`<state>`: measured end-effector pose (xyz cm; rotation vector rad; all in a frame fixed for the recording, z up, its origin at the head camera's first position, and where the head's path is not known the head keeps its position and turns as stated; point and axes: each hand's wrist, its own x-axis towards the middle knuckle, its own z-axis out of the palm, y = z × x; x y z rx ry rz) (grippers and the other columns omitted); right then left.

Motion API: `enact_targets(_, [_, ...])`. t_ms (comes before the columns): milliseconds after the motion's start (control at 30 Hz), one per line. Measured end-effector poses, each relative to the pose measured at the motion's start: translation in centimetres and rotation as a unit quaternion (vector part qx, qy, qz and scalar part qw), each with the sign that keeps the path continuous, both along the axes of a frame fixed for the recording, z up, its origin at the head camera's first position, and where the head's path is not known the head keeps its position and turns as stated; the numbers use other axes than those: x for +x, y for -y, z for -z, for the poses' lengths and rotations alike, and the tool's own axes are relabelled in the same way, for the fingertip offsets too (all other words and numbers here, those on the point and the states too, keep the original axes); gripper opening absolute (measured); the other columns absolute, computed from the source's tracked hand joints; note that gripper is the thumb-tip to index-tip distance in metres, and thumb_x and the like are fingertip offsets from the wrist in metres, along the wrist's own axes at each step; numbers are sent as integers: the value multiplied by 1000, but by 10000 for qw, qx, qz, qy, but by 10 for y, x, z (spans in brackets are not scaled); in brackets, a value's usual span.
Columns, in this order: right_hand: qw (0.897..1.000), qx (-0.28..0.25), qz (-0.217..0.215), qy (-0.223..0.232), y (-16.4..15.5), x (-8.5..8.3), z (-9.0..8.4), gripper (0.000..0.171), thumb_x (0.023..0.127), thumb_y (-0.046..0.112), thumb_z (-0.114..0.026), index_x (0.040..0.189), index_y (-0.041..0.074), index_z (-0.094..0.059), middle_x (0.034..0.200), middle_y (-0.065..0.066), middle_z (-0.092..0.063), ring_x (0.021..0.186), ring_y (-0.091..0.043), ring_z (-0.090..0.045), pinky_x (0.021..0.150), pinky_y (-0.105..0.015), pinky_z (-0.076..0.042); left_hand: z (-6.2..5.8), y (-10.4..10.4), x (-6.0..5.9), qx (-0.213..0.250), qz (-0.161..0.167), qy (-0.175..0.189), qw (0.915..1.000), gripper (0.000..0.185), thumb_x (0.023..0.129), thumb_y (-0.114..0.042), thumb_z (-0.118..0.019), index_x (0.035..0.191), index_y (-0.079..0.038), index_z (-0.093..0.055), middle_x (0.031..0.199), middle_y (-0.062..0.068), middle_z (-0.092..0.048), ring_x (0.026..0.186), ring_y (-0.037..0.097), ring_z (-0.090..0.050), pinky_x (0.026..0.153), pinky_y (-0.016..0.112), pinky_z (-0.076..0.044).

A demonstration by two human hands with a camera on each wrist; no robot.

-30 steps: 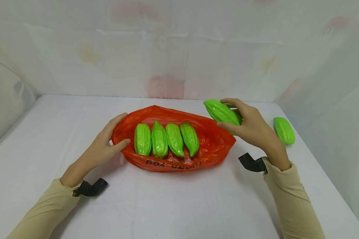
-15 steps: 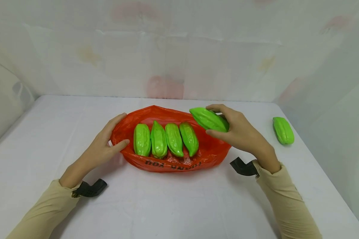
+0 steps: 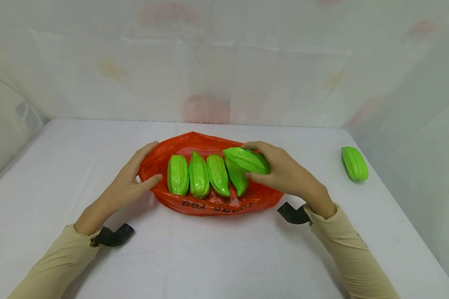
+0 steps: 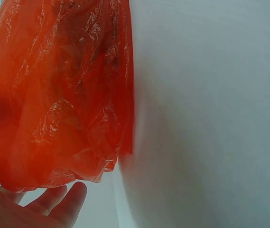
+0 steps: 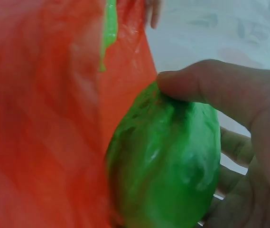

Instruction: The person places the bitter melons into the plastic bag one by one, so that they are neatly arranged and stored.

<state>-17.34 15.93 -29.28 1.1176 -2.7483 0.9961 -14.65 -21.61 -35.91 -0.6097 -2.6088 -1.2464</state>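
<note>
A red plastic bag [image 3: 262, 199] lies with its mouth facing up, several glossy, ridged green fruits [image 3: 199, 174] side by side in it. My left hand [image 3: 132, 176] holds the bag's left end, thumb over the rim; the left wrist view shows fingertips [image 4: 73, 202] by the bag's edge. With my right hand [image 3: 284, 170] I grip another ridged green fruit [image 3: 247, 160], tilted over the right part of the bag's mouth. It partly covers the rightmost fruit inside. Up close, the right wrist view has the thumb on top of the held fruit [image 5: 168, 161], beside the bag's wall.
One more green fruit [image 3: 354, 164] rests on the white-covered table [image 3: 209, 257] near its right edge. A pale patterned sheet [image 3: 284, 74] hangs behind the table. Black wrist mounts [image 3: 114, 235] stick out from both sleeves.
My right hand has carried its green fruit leftward and down, from beyond the bag's right rim to over the bag's mouth. The left hand and the bag have stayed nearly still.
</note>
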Motion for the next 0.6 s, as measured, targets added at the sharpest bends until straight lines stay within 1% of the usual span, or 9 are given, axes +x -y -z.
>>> enact_targets(100, [9999,150,-51,3,4,0,3,55,86,13,-74,135,5,-51,124,-6,-62,99,-18,-57,87,-35,-52,0,0,0,-8,-7,21,10000,78,90,-4,-65,157,-17,-27,159,14,-32,144,43,-31,107,73,-32])
enact_targets(367, [9983,466,278,206,10,-1,9,57,87,17,-75,136,5,-49,125,-7,-61,100,-21,-57,87,-36,-51,0,0,1,-9,-12,47,10000,78,90,-5,-64,157,-18,-27,160,14,-31,145,43,-30,107,74,-31])
enact_targets(600, [9966,739,343,152,11,-4,11,54,87,17,-74,135,6,-51,122,-6,-62,99,-20,-57,88,-36,-51,0,0,0,-20,-17,45,10000,78,90,-5,-65,157,-19,-26,160,14,-31,145,42,-30,107,73,-32])
